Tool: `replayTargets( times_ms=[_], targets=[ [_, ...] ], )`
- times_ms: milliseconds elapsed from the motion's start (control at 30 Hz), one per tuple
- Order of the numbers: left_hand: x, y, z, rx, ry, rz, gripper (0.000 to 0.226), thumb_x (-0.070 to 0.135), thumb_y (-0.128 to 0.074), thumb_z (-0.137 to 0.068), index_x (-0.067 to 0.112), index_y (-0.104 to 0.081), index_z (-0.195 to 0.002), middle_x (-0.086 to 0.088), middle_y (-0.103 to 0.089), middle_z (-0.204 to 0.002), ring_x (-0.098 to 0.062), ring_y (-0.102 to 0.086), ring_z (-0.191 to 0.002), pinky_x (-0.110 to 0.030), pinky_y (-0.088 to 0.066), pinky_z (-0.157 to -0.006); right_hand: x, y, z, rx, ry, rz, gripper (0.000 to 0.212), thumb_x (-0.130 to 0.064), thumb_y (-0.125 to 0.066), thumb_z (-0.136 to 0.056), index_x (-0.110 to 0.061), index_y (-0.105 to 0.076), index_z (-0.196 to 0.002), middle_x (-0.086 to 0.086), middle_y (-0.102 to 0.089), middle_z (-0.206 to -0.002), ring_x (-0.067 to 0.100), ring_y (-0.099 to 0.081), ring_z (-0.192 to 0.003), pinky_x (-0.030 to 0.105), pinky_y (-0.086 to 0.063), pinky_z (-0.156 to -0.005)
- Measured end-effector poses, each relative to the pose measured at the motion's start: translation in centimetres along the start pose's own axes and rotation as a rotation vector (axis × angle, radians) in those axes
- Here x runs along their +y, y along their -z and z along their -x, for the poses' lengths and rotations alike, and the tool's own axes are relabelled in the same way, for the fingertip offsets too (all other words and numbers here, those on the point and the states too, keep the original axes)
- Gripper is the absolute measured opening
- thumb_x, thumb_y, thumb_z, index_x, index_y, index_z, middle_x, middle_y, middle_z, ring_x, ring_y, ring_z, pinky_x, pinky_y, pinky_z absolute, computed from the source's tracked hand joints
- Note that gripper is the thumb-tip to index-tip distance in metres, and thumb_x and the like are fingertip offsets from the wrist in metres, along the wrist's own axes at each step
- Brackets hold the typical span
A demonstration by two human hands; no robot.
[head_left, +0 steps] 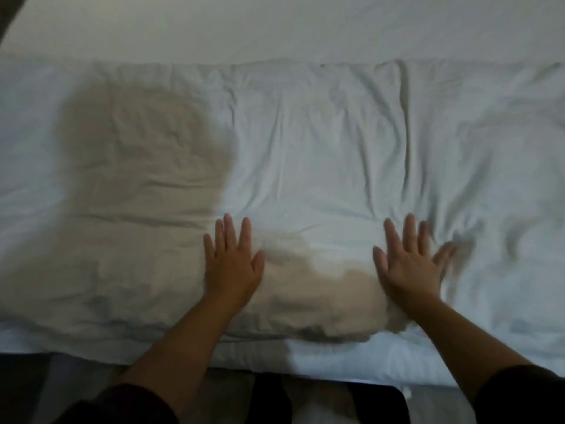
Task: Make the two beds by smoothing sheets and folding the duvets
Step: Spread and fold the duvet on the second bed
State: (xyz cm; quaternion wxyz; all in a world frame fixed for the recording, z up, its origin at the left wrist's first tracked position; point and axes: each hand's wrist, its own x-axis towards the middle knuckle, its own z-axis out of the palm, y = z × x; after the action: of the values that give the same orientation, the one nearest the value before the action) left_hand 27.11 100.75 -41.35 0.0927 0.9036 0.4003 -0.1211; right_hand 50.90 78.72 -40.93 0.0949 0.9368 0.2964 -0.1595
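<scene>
Dim, cool light falls across a white bed that fills nearly the whole view, a broad grey shadow lying on its left half, with a dark corner beyond it at upper left and a dark strip below its near edge.

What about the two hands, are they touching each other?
Apart. The head view shows the left hand and the right hand lying flat on the duvet, with a wide strip of it between them.
</scene>
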Motion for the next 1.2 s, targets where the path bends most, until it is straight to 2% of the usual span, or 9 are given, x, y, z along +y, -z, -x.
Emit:
replayTargets(
  times_ms=[67, 267, 500, 567, 667, 800, 900, 1033, 1200],
  targets=[
    [3.4, 0.9, -1.9, 0.028, 0.017, 0.039, 0.073, 0.046, -0.031, -0.085, 0.008, -0.036, -0.147, -0.027, -0.027, -0.152, -0.046, -0.031, -0.138, -0.061, -0.027, -0.109, 3.1, 1.0, -2.3, 0.043, -0.021, -0.006, 0.07, -0.062, -0.008, -0.09, -0.033, -0.01, -0.154, 0.008, 0.0, -0.164, 0.037, 0.004, -0.148, 0.074, -0.002, -0.107],
    [19.4, 1.8, -11.5, 0.122, -0.133, 0.027, 0.071, 0.054, -0.022, -0.09, 0.017, -0.029, -0.151, -0.015, -0.022, -0.158, -0.038, -0.021, -0.144, -0.063, -0.018, -0.111, 7.9, 5.0, -14.9, 0.178, 0.346, 0.118, 0.063, -0.06, -0.007, -0.095, -0.039, 0.004, -0.153, 0.001, 0.01, -0.163, 0.032, 0.011, -0.149, 0.074, 0.0, -0.108],
    [24.5, -0.4, -15.4, 0.127, 0.095, -0.039, 0.068, 0.057, -0.015, -0.096, 0.024, -0.01, -0.155, -0.01, -0.001, -0.162, -0.033, -0.003, -0.148, -0.062, -0.004, -0.114, 24.8, 3.9, -19.8, 0.071, -0.069, 0.077, 0.074, -0.067, -0.001, -0.09, -0.03, 0.007, -0.154, 0.005, 0.013, -0.163, 0.033, 0.013, -0.148, 0.074, -0.002, -0.108],
    [25.5, 0.9, -15.3, 0.098, 0.136, 0.008, 0.068, 0.054, -0.022, -0.097, 0.023, -0.006, -0.155, -0.01, 0.002, -0.162, -0.033, -0.002, -0.148, -0.061, -0.005, -0.115, 24.9, 5.4, -20.0, 0.094, -0.049, 0.059, 0.075, -0.064, -0.002, -0.092, -0.024, 0.002, -0.155, 0.01, 0.009, -0.163, 0.038, 0.01, -0.148, 0.073, -0.003, -0.109],
    [27.4, 3.3, -16.7, 0.168, 0.092, 0.033, 0.067, 0.049, -0.025, -0.098, 0.018, -0.007, -0.154, -0.009, -0.001, -0.162, -0.028, -0.005, -0.148, -0.057, -0.011, -0.115, 20.4, 8.0, -21.2, 0.256, 0.246, -0.057, 0.07, -0.057, -0.019, -0.093, -0.025, -0.014, -0.155, 0.012, -0.005, -0.163, 0.038, -0.001, -0.149, 0.071, 0.0, -0.111],
    [30.0, 5.4, -21.6, 0.26, -0.055, -0.024, 0.062, 0.043, -0.025, -0.1, 0.018, -0.009, -0.155, -0.009, -0.003, -0.162, -0.025, -0.003, -0.149, -0.054, -0.007, -0.118, 12.8, 10.3, -25.8, 0.24, 0.529, -0.02, 0.061, -0.058, -0.013, -0.099, -0.036, -0.006, -0.155, 0.0, 0.001, -0.164, 0.031, 0.007, -0.15, 0.068, 0.001, -0.112],
    [30.8, 4.2, -24.3, 0.162, 0.038, -0.017, 0.061, 0.052, -0.019, -0.098, 0.028, -0.012, -0.154, -0.01, -0.003, -0.162, -0.029, -0.001, -0.148, -0.053, -0.001, -0.118, 12.7, 8.7, -29.3, 0.12, 0.469, 0.016, 0.061, -0.064, -0.006, -0.096, -0.042, -0.001, -0.153, -0.007, 0.005, -0.164, 0.027, 0.009, -0.15, 0.07, 0.007, -0.109],
    [33.1, 3.2, -25.5, 0.129, 0.196, -0.06, 0.07, 0.066, -0.009, -0.092, 0.033, -0.005, -0.154, -0.014, 0.003, -0.161, -0.036, 0.004, -0.147, -0.06, 0.008, -0.114, 19.9, 6.4, -32.9, 0.151, 0.345, 0.058, 0.062, -0.065, -0.006, -0.095, -0.043, 0.002, -0.152, -0.008, 0.011, -0.163, 0.023, 0.011, -0.15, 0.071, 0.007, -0.108],
    [42.3, 1.9, -25.9, 0.137, 0.136, -0.051, 0.075, 0.069, -0.008, -0.089, 0.033, -0.003, -0.154, -0.019, 0.002, -0.16, -0.038, 0.002, -0.147, -0.063, 0.007, -0.113, 30.7, 6.6, -37.1, 0.166, 0.238, 0.056, 0.065, -0.067, -0.006, -0.093, -0.043, 0.004, -0.152, -0.004, 0.013, -0.163, 0.027, 0.013, -0.149, 0.072, 0.008, -0.108]
  ],
)
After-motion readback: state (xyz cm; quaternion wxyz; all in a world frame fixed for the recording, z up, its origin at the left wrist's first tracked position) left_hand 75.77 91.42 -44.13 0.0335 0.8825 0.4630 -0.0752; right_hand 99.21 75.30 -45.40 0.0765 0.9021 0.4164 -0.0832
